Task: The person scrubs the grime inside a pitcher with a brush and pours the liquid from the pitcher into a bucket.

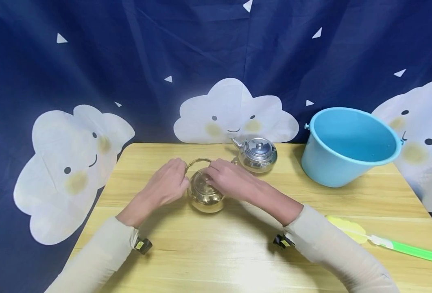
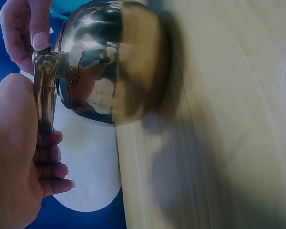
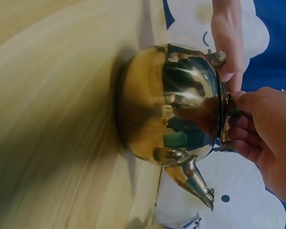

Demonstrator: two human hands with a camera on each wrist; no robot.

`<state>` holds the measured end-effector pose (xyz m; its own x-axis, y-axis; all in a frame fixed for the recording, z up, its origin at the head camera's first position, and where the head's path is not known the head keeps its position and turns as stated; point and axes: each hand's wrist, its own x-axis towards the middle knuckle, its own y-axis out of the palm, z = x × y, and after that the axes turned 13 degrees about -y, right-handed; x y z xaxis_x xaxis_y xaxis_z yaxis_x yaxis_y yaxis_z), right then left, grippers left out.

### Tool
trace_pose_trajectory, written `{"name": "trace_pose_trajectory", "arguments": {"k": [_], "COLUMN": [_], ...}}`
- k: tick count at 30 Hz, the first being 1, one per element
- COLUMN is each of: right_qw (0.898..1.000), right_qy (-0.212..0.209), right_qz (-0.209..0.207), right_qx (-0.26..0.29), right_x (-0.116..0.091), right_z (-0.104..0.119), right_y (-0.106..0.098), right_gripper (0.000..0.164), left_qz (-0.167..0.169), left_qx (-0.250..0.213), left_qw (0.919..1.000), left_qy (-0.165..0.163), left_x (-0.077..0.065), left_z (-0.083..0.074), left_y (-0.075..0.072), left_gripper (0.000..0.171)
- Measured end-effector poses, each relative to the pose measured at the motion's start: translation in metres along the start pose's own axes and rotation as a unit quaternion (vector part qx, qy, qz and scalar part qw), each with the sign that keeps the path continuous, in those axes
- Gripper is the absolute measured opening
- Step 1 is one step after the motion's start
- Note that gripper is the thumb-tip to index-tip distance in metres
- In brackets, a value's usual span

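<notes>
A shiny gold teapot [image 1: 206,202] stands upright on the table, its spout [image 3: 193,183] pointing to the right. My left hand [image 1: 168,181] grips the raised hoop handle [image 2: 46,98] at its left side, fingers curled around it. Over the top, my right hand [image 1: 228,178] pinches the lid's small knob between thumb and fingers; the knob is mostly hidden by them. The lid [image 3: 220,112] sits in the teapot's opening. In the left wrist view, the right thumb [image 2: 39,40] overlaps the handle's hinge.
A silver teapot [image 1: 258,156] stands just behind and right of the gold one. Farther right is a light-blue bucket [image 1: 333,165]. A yellow sponge brush [image 1: 351,230] with a green handle [image 1: 417,251] lies at the right of the wooden table [image 1: 208,252]. A blue cloud-print curtain hangs behind.
</notes>
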<state>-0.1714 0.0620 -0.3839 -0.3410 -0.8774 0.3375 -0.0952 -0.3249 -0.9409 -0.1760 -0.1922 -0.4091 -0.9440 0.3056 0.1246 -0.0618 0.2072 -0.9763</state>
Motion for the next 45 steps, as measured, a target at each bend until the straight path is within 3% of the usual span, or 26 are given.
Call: {"name": "trace_pose_trajectory", "arguments": {"k": [20,30,45], "right_qw": [1.000,0.999,0.998], "right_qy": [-0.004,-0.010,-0.011], "right_qz": [-0.015,-0.021,-0.039], "right_qx": [-0.013,-0.028,-0.041], "right_x": [-0.027,-0.036,-0.048], "right_z": [0.016,0.022,0.028], "right_y": [-0.007,-0.008,-0.015], "right_gripper": [0.030,0.031,0.030], "left_qz": [0.023,0.015,0.008], "left_qx": [0.015,0.042,0.040], "left_qw": [0.9996,0.9986,0.9984], "left_qy": [0.009,0.027,0.039], "left_x": [-0.007,-0.010,-0.013], "left_z": [-0.025,-0.033,-0.045], "left_y": [0.001,0.003,0.004], "left_gripper": [0.012,0.013,0.010]}}
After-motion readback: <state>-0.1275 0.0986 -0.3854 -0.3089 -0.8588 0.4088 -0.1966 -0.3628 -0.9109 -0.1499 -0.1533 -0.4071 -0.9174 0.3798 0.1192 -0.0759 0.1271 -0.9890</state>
